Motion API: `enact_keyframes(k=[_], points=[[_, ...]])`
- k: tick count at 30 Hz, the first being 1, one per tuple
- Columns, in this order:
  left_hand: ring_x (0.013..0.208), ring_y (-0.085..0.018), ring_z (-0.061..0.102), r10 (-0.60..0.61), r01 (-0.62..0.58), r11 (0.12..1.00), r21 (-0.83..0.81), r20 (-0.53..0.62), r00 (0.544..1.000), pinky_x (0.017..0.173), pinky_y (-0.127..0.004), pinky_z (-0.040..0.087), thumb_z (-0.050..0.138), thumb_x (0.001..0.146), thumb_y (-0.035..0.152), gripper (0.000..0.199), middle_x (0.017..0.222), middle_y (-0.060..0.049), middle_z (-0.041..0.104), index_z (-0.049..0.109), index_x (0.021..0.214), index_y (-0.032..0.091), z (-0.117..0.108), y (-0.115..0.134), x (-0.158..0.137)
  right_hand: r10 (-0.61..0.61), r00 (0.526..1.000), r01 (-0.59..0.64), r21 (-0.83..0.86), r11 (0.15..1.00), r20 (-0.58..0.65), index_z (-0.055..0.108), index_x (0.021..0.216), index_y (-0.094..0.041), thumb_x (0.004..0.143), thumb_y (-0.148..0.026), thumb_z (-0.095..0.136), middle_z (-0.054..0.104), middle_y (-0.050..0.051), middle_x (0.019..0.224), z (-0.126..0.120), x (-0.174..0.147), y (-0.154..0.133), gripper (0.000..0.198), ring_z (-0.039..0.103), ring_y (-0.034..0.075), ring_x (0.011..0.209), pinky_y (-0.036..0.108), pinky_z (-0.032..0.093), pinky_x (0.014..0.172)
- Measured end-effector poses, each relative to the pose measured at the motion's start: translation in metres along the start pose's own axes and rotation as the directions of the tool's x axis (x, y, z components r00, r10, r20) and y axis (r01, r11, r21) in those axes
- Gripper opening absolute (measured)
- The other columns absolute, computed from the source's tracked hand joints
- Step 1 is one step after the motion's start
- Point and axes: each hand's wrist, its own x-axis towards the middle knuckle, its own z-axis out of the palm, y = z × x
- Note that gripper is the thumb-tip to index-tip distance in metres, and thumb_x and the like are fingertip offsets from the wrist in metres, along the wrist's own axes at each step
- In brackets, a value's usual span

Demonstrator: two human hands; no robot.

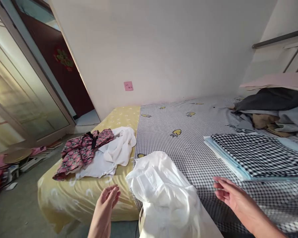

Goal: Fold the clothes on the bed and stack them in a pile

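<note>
A white buttoned shirt (164,195) lies crumpled over the front edge of the bed, its lower part running out of the bottom of the view. To its left, my left hand (106,205) hovers with loosely curled fingers and nothing in them, apart from the cloth. On the other side my right hand (229,193) is open, fingers stretched towards the shirt and a little apart. A folded black-and-white checked garment (260,153) tops a stack with light blue cloth (221,158), just beyond my right hand.
A pink-and-dark patterned garment (81,148) and a white garment (121,145) lie heaped on the yellow sheet (64,198). Dark clothes (270,99) pile up at the far right on the checked sheet (161,122). Assorted items (17,162) sit on the floor at left.
</note>
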Motion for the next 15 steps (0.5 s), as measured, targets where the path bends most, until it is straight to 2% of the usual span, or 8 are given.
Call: enact_keyframes(k=[2, 4, 6, 8, 10, 12, 14, 15], points=[[0.101, -0.027, 0.071, 0.0, 0.005, 0.997, 0.073, -0.073, 0.997, 0.086, -0.038, 0.056, 0.08, 0.044, 0.083, 0.088, 0.105, -0.012, 0.073, 0.069, 0.102, 0.018, 0.012, -0.014, 0.015, -0.069, 0.998, 0.068, -0.119, 0.99, 0.004, 0.072, 0.106, -0.024, 0.07, -0.061, 0.074, 0.075, 0.01, 0.104, 0.022, 0.023, -0.005, 0.051, 0.073, 0.029, 0.092, 0.043, 0.059, 0.082], [0.101, -0.028, 0.071, 0.051, -0.039, 0.976, 0.214, -0.049, 0.998, 0.082, -0.038, 0.056, 0.066, 0.054, 0.089, 0.09, 0.107, -0.014, 0.072, 0.065, 0.108, 0.017, 0.028, -0.023, 0.027, -0.14, 0.99, 0.144, -0.27, 0.952, 0.033, 0.069, 0.118, -0.024, 0.074, -0.058, 0.068, 0.071, 0.012, 0.118, 0.05, 0.046, -0.008, 0.056, 0.073, 0.028, 0.096, 0.041, 0.058, 0.081], [0.094, -0.028, 0.07, 0.126, -0.11, 0.933, 0.343, -0.027, 0.992, 0.077, -0.037, 0.054, 0.059, 0.063, 0.085, 0.08, 0.099, -0.012, 0.071, 0.062, 0.105, 0.017, 0.045, -0.029, 0.037, -0.165, 0.984, 0.177, -0.391, 0.903, 0.063, 0.064, 0.129, -0.022, 0.077, -0.054, 0.064, 0.069, 0.013, 0.122, 0.082, 0.064, -0.01, 0.061, 0.073, 0.026, 0.093, 0.039, 0.057, 0.078], [0.082, -0.027, 0.067, 0.171, -0.146, 0.891, 0.43, -0.019, 0.985, 0.072, -0.037, 0.05, 0.061, 0.067, 0.073, 0.06, 0.082, -0.007, 0.067, 0.06, 0.095, 0.02, 0.06, -0.033, 0.043, -0.142, 0.981, 0.187, -0.474, 0.861, 0.129, 0.06, 0.135, -0.02, 0.079, -0.049, 0.062, 0.072, 0.011, 0.112, 0.113, 0.071, -0.012, 0.063, 0.072, 0.025, 0.088, 0.037, 0.056, 0.075], [0.072, -0.025, 0.062, 0.186, -0.168, 0.857, 0.487, 0.014, 0.983, 0.067, -0.035, 0.044, 0.064, 0.07, 0.06, 0.039, 0.068, -0.002, 0.059, 0.059, 0.084, 0.023, 0.071, -0.035, 0.044, -0.085, 0.957, 0.218, -0.496, 0.84, 0.278, 0.064, 0.129, -0.02, 0.078, -0.042, 0.065, 0.075, 0.006, 0.097, 0.136, 0.066, -0.013, 0.056, 0.072, 0.023, 0.085, 0.035, 0.055, 0.075], [0.067, -0.023, 0.058, 0.193, -0.211, 0.829, 0.517, 0.09, 0.977, 0.065, -0.033, 0.041, 0.063, 0.073, 0.052, 0.029, 0.062, 0.001, 0.055, 0.06, 0.079, 0.024, 0.076, -0.034, 0.041, 0.008, 0.884, 0.228, -0.446, 0.866, 0.468, 0.07, 0.111, -0.019, 0.077, -0.037, 0.068, 0.076, 0.004, 0.087, 0.146, 0.052, -0.016, 0.039, 0.072, 0.023, 0.085, 0.032, 0.055, 0.075], [0.068, -0.021, 0.058, 0.19, -0.263, 0.826, 0.498, 0.193, 0.963, 0.065, -0.03, 0.041, 0.062, 0.075, 0.053, 0.029, 0.063, 0.002, 0.056, 0.061, 0.08, 0.024, 0.076, -0.025, 0.035, 0.084, 0.816, 0.159, -0.362, 0.919, 0.572, 0.072, 0.095, -0.018, 0.078, -0.039, 0.07, 0.076, 0.004, 0.083, 0.142, 0.036, -0.025, 0.027, 0.072, 0.021, 0.081, 0.029, 0.054, 0.069], [0.069, -0.02, 0.059, 0.188, -0.293, 0.835, 0.465, 0.259, 0.947, 0.065, -0.029, 0.042, 0.061, 0.076, 0.055, 0.031, 0.065, 0.002, 0.058, 0.062, 0.082, 0.025, 0.075, -0.016, 0.033, 0.097, 0.814, 0.114, -0.321, 0.94, 0.573, 0.072, 0.092, -0.019, 0.079, -0.042, 0.071, 0.076, 0.003, 0.08, 0.135, 0.03, -0.032, 0.027, 0.07, 0.019, 0.074, 0.026, 0.052, 0.062]])
